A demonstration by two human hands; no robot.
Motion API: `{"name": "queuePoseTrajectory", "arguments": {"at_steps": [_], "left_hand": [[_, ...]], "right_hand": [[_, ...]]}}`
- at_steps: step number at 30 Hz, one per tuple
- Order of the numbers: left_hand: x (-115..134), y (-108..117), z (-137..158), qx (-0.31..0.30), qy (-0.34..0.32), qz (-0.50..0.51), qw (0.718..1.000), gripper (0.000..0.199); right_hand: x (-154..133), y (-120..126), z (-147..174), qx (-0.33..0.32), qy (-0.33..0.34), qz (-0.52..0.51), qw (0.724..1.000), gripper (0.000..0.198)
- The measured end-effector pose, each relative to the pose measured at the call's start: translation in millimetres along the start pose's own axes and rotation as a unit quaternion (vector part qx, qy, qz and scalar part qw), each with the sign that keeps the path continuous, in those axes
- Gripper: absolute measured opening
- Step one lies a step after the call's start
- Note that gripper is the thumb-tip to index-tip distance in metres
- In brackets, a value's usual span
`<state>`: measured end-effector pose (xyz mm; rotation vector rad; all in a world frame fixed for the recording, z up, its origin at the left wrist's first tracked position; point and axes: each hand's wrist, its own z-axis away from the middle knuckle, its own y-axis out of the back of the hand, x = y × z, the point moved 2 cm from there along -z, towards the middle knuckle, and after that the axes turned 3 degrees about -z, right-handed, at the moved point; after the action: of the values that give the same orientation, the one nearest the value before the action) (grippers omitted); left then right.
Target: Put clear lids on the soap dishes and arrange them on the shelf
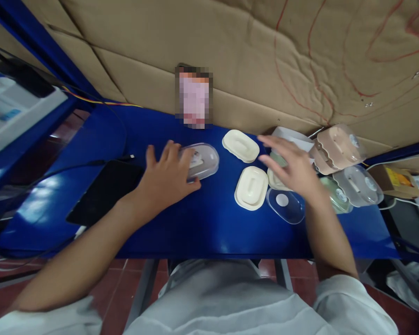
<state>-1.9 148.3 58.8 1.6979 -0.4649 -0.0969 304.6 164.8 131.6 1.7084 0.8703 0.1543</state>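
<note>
The left hand point(165, 179) lies flat, fingers spread, on the near-left end of a clear case point(202, 160) that sits on the blue table point(202, 232), left of centre. It presses rather than grips; nothing is closed in the palm. The risk here, as I judge it, is that a flat push on a smooth table slides the case away to the far right, toward the cream lid point(240, 145) just beside it, or that uneven pressure tips one end up.

The right hand point(291, 167) hovers open, fingers loosely extended, over a pale green piece point(278, 160) and a cream one beneath it; whether it touches them I cannot tell. It holds nothing. A careless sweep could knock the clear lid point(285, 204) near the table's front edge, or jostle the crowded stack of cases point(337, 149) at the far right against the cardboard point(230, 51).

The clear case is oval, see-through, with a pale insert and a small dark mark inside. Another cream lid point(251, 187) lies between the hands. A black tablet point(104, 190) rests to the left.
</note>
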Motion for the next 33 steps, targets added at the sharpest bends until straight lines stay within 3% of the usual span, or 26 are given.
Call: {"name": "queuePoseTrajectory", "arguments": {"at_steps": [2,4,5,7,9,10,12,14,16,18,20,23,27,30,33], "left_hand": [[0.1,8.3,5.6,0.044,0.02,-0.003,0.999,0.071],[10.9,10.5,10.6,0.073,-0.001,-0.01,0.997,0.074],[20.6,8.3,13.1,0.073,-0.045,-0.012,0.996,0.073],[45.3,-2.5,19.1,0.047,-0.194,-0.005,0.98,0.066],[66.6,-17.6,25.3,0.009,-0.335,0.017,0.942,0.059],[72.8,-24.7,26.8,-0.004,-0.372,0.027,0.928,0.057],[74.4,-35.1,24.3,-0.014,-0.377,0.035,0.925,0.053],[65.0,-38.5,16.8,-0.001,-0.33,0.023,0.944,0.046],[52.0,-36.4,8.6,0.023,-0.271,-0.005,0.962,0.042],[42.4,-32.8,3.5,0.038,-0.231,-0.032,0.972,0.038],[38.7,-30.6,2.5,0.029,-0.22,-0.046,0.974,0.028],[38.0,-29.0,4.8,0.008,-0.237,-0.03,0.971,0.014],[31.1,-29.8,5.9,-0.027,-0.263,0.03,0.964,0.015],[23.7,-32.4,3.9,-0.034,-0.248,0.066,0.966,0.02],[21.6,-33.3,1.8,-0.024,-0.228,0.098,0.968,0.026]], "right_hand": [[1.9,31.7,20.0,-0.007,-0.055,0.035,0.998,0.033],[3.9,44.8,49.7,-0.094,-0.107,0.069,0.987,0.035],[4.2,43.7,65.9,-0.146,-0.126,0.081,0.978,0.036],[1.3,30.2,94.0,-0.224,-0.143,0.087,0.96,0.037],[-6.7,8.6,109.6,-0.265,-0.126,0.065,0.954,0.038],[-11.7,-2.1,111.8,-0.275,-0.109,0.046,0.954,0.038],[-21.0,-18.2,106.4,-0.274,-0.064,0.0,0.96,0.039],[-24.0,-24.8,94.0,-0.249,-0.014,-0.046,0.967,0.034],[-15.4,-22.6,82.0,-0.174,0.009,-0.047,0.984,0.029],[5.2,-16.5,76.5,-0.063,-0.032,0.042,0.997,0.028],[30.2,-12.0,79.4,0.024,-0.109,0.175,0.978,0.029],[56.5,-12.3,89.8,0.054,-0.166,0.264,0.949,0.03],[53.5,-9.6,95.7,0.095,-0.139,0.194,0.966,0.028],[33.1,-3.0,92.6,0.148,-0.119,0.119,0.975,0.024],[11.1,-3.2,86.0,0.157,-0.065,0.067,0.983,0.017]]}}
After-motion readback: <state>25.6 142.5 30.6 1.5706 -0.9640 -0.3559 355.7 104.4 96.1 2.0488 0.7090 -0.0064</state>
